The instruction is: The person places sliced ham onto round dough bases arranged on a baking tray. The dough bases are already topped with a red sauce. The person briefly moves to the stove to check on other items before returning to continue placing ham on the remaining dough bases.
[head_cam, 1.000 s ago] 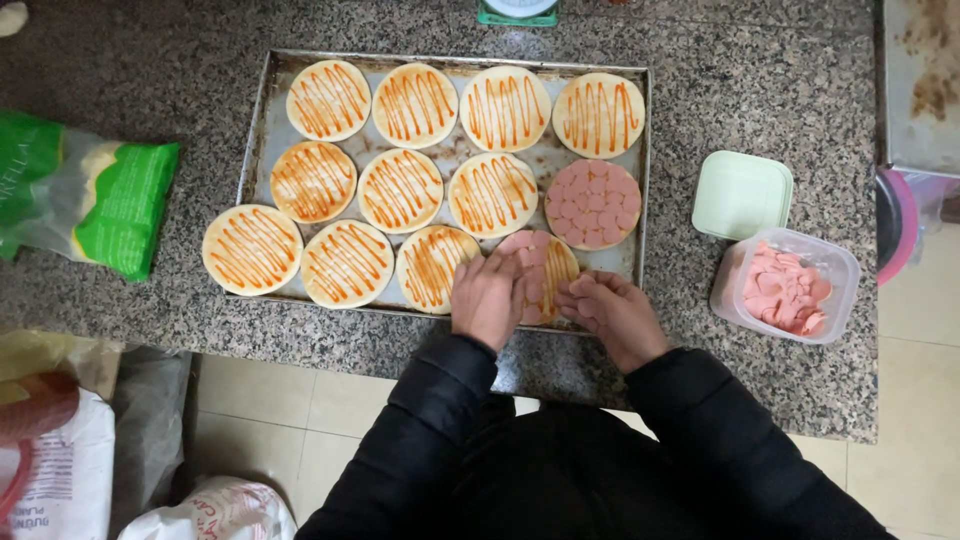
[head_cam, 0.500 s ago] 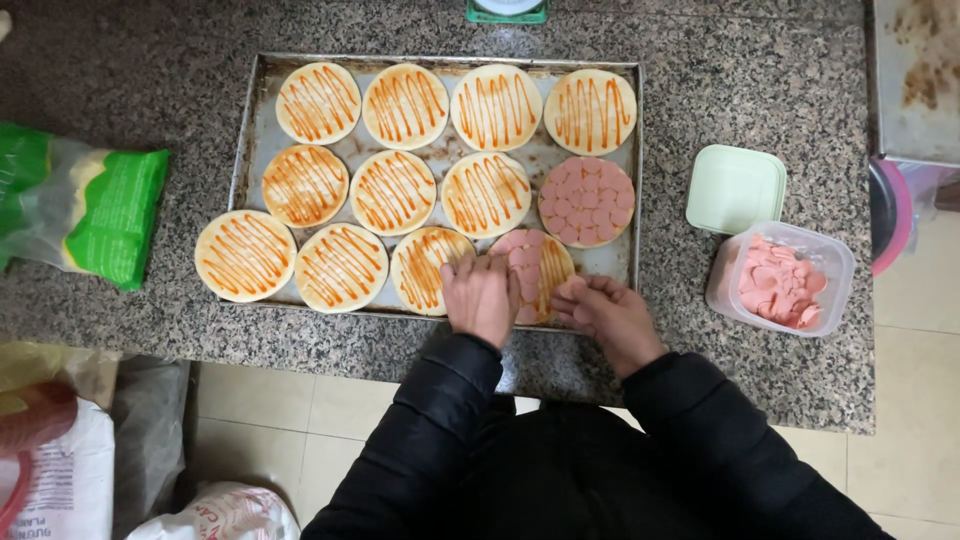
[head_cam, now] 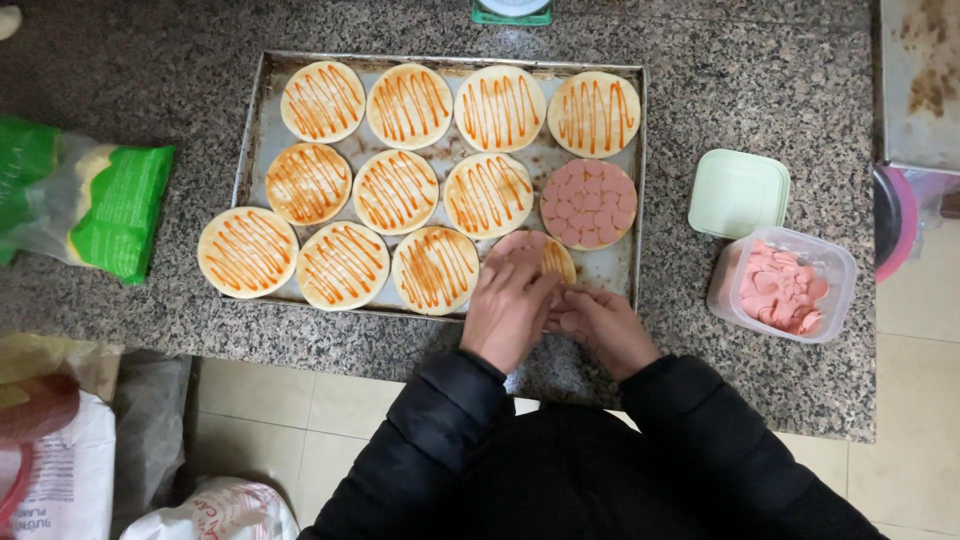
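Dough round [head_cam: 545, 255] at the tray's five-o'clock corner lies half under both hands, pink sausage slices on its left part and orange sauce stripes showing at its right. Left hand [head_cam: 510, 305] rests flat on it, fingers [head_cam: 515, 270] pressed together; right hand [head_cam: 600, 325] sits just beside at four o'clock, its fingers curled toward the round, what they pinch hidden. Since half a second ago both hands have drawn closer together and cover more of the round. Baking tray [head_cam: 255, 130] on the table [head_cam: 760, 90] holds eleven more rounds, one fully sliced [head_cam: 588, 203]. Clear tub of slices [head_cam: 785, 285] stands at three o'clock, its green lid [head_cam: 738, 193] above.
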